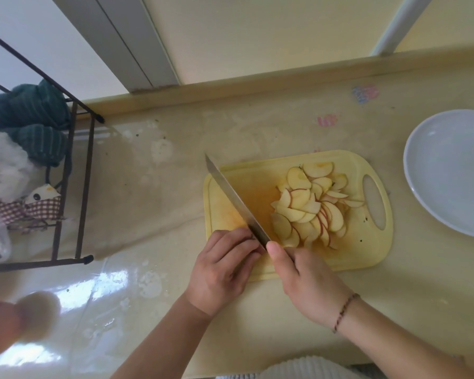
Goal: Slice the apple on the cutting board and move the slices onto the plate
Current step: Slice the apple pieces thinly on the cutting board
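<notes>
While I watch through the head camera, this is what I can make out:

Right hand: my right hand grips the knife by its handle, fingers wrapped round it and thumb laid along the top near the blade's heel.
Knife: the blade runs diagonally up and to the left over the cutting board, its tip past the board's far left edge.
Left hand: my left hand sits at the board's near left corner, fingers curled with the tips against the blade's left side; I cannot tell whether they hold a piece of apple.
Apple slices: the apple slices lie fanned in 1 overlapping pile on the board, just right of the blade.
Plate: the white plate stands on the counter to the right of the board, apart from it.
Rack: 1 dark wire rack at the left holds a green cloth.
</notes>
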Motion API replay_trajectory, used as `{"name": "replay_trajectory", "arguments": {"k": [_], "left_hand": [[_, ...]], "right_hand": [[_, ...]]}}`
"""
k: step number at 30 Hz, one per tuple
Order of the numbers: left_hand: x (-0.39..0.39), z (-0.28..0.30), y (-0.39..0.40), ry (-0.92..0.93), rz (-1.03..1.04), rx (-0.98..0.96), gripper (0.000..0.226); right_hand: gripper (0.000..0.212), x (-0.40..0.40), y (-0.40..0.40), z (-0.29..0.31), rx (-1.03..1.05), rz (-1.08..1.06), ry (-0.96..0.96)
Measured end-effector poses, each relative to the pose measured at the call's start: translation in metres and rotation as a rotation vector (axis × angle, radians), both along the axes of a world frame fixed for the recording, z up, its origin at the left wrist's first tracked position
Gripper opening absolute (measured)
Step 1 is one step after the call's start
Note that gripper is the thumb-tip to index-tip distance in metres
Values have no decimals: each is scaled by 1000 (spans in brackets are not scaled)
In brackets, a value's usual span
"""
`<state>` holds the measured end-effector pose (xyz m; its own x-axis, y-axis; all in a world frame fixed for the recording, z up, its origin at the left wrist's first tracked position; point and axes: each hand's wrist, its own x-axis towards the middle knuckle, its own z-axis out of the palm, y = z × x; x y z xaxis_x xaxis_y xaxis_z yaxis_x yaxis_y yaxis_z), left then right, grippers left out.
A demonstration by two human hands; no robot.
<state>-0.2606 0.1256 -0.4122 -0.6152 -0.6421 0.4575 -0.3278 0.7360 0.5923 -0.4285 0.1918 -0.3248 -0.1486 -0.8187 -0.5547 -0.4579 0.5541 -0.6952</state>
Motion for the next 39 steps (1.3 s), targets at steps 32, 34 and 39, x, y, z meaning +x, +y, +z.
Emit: {"name": "replay_trajectory", "arguments": {"k": [32,34,39], "left_hand": [[-12,0,21,-8,108,30,11],[-13,0,21,-4,110,30,11],[-14,1,20,10,111,29,11]], "right_hand": [[61,-12,28,34,18,82,23],[63,-12,29,34,14,93,28],[63,-8,28,34,1,86,45]]}}
